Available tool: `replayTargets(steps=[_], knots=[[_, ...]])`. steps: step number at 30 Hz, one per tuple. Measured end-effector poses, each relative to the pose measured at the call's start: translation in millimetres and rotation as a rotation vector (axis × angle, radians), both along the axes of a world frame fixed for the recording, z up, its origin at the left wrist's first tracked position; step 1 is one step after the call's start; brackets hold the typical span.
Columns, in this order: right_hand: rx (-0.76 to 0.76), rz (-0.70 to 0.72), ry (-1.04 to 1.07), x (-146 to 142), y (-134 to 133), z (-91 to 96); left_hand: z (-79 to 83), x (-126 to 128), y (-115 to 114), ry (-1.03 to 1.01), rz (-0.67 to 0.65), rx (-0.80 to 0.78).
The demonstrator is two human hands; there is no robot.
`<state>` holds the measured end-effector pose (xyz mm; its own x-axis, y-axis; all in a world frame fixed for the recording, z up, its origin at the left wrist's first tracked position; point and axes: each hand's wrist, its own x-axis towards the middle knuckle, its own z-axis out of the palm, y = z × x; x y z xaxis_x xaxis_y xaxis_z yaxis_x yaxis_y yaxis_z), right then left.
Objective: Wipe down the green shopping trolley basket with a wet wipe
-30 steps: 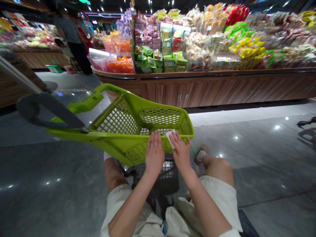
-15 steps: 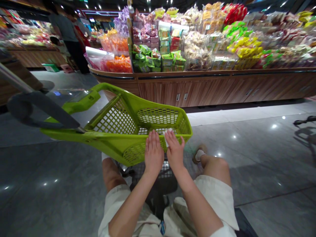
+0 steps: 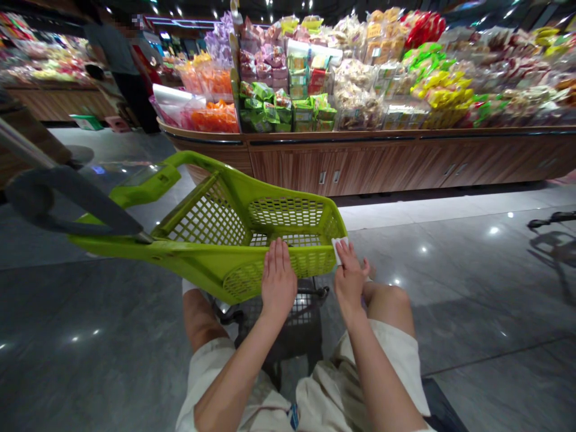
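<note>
From here I read the white paper slip [image 3: 339, 249] as the thing in hand: it stands upright at the near right corner of the green plastic basket [image 3: 202, 252], its lower part between the fingers [image 3: 345, 255] of my right hand [image 3: 351, 279]. The fingers are closed on it and seem to hold it against the rim, though I can't see the thumb's part from this angle. My left hand [image 3: 279, 279] lies open and flat on the basket's near wall, fingers together and pointing forward, gripping nothing. It looks placed there to steady the basket while the right hand works the slip, and the two hands stay just apart.

Both forearms [image 3: 243, 366] reach forward and slightly inward from the beige shorts [image 3: 396, 360], wrists low, with my right knee [image 3: 387, 300] just beyond the right hand. The basket tilts on a dark wire cart [image 3: 279, 318], its long grey handle [image 3: 72, 204] running off to the left, which seems to bring the rim within easy reach.

Ahead, a wood-fronted counter [image 3: 360, 162] is heaped with bagged snacks [image 3: 355, 78], and a person [image 3: 119, 66] stands at its far left end, well apart from my hands, on a glossy stone floor [image 3: 472, 288]
</note>
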<state>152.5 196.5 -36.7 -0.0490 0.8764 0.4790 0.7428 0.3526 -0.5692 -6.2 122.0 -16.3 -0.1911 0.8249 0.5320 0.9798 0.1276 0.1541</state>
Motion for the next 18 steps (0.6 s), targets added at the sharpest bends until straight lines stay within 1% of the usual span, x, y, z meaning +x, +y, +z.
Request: replayTargets(steps=[1,3,5,6,8,10,11,14,16,18], knots=[[0.008,0.036,-0.023,-14.5,-6.5,5.4,-0.4,0.1,0.6,-0.002,0.004,0.001],[0.033,0.177,-0.072,-45.8,-20.6,16.2,-1.5,-0.5,1.2,-0.001,0.007,0.004],[0.058,0.310,-0.109,-69.3,-31.6,24.0,-2.6,-2.0,1.2,0.013,0.004,0.003],[0.068,0.354,-0.126,-74.7,-34.6,25.9,-2.9,-2.8,0.9,0.022,0.002,0.001],[0.081,0.391,-0.158,-70.4,-34.3,24.5,-2.9,-4.0,0.0,0.031,-0.002,-0.003],[0.083,0.360,-0.168,-48.9,-26.6,16.9,-1.9,-4.3,-1.3,0.023,-0.005,-0.006],[0.078,0.309,-0.150,-34.5,-20.8,11.6,-1.1,-4.1,-1.9,0.017,-0.007,-0.007],[0.037,0.092,-0.037,5.0,-3.2,-3.0,1.9,-2.7,-3.7,0.001,-0.003,-0.006],[0.007,-0.007,0.018,15.0,2.9,-7.0,3.6,-1.7,-4.3,-0.003,0.000,-0.008],[-0.001,-0.035,0.029,6.7,0.8,-4.6,4.3,-0.8,-4.1,-0.008,0.002,-0.011]])
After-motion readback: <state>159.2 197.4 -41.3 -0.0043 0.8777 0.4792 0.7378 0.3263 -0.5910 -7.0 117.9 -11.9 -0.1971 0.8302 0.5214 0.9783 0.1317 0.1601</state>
